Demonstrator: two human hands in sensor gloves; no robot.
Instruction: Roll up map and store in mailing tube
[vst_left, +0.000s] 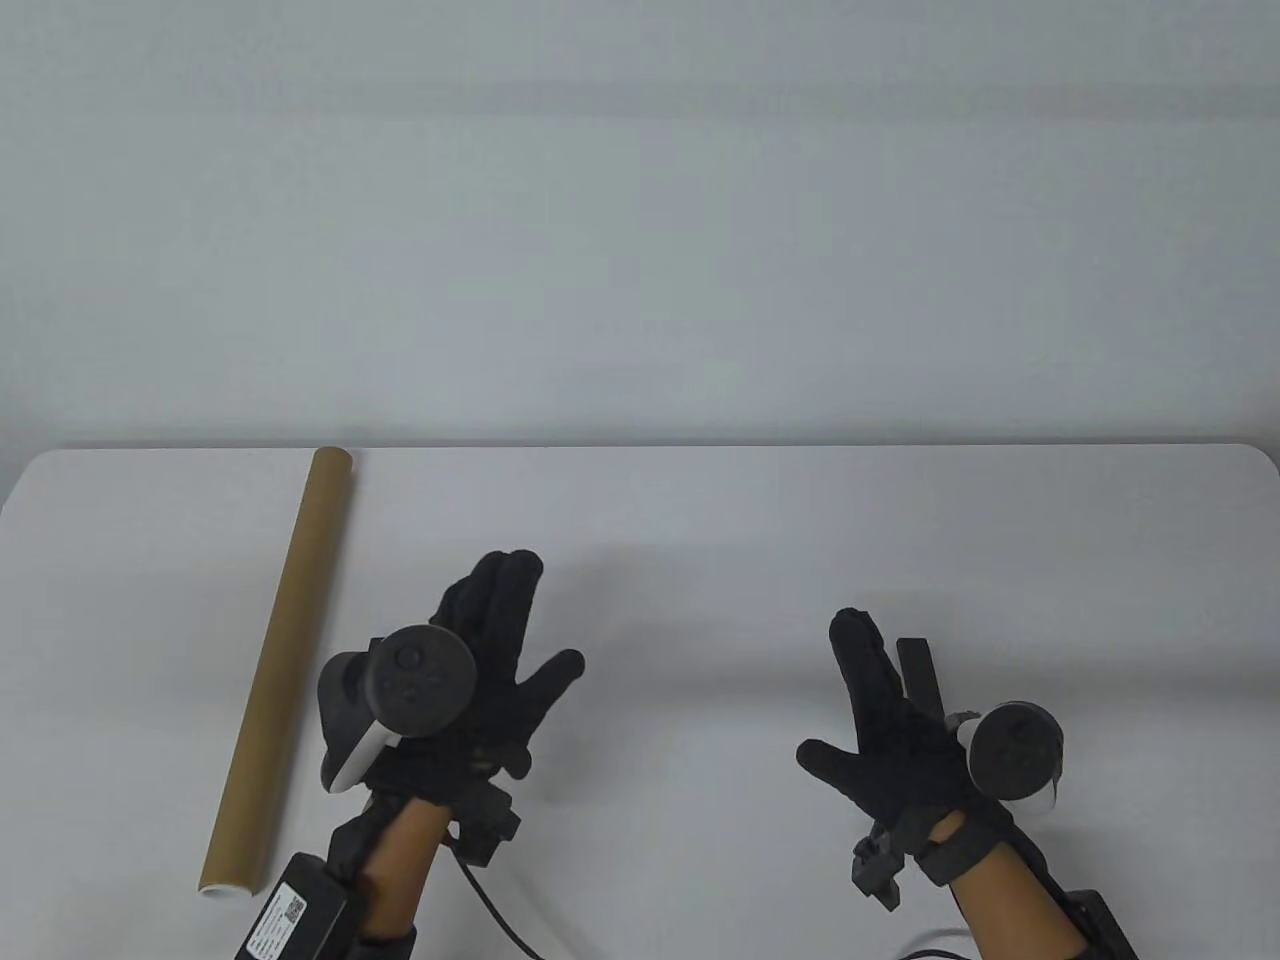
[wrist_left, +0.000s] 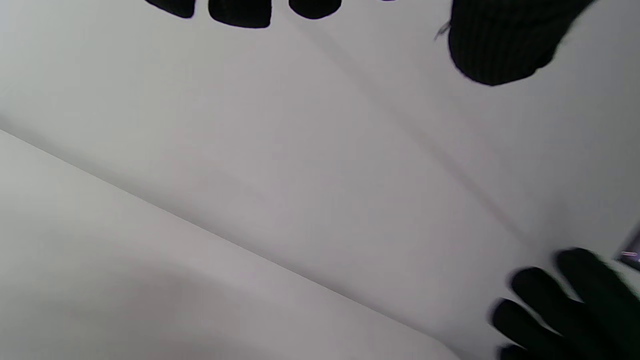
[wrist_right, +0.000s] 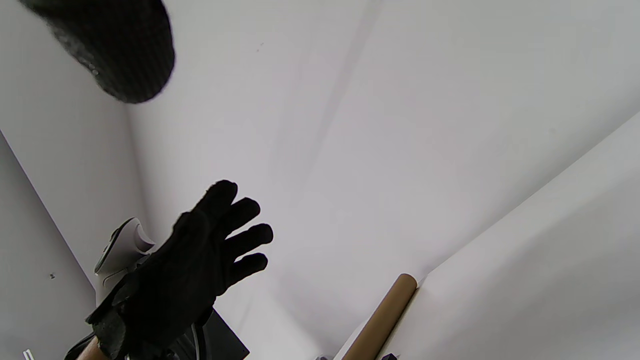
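A long brown cardboard mailing tube (vst_left: 280, 665) lies on the white table (vst_left: 700, 520) at the left, running from the far edge toward the near edge; its far end also shows in the right wrist view (wrist_right: 382, 315). No map shows in any view. My left hand (vst_left: 500, 640) is open and empty, fingers stretched out, raised over the table just right of the tube; it also shows in the right wrist view (wrist_right: 200, 265). My right hand (vst_left: 870, 680) is open and empty, fingers spread, over the table's right half; its fingers show in the left wrist view (wrist_left: 555, 305).
A plain pale wall (vst_left: 640, 220) stands behind the table's far edge. A black box with a label (vst_left: 290, 910) is strapped to my left forearm, with a cable trailing from it.
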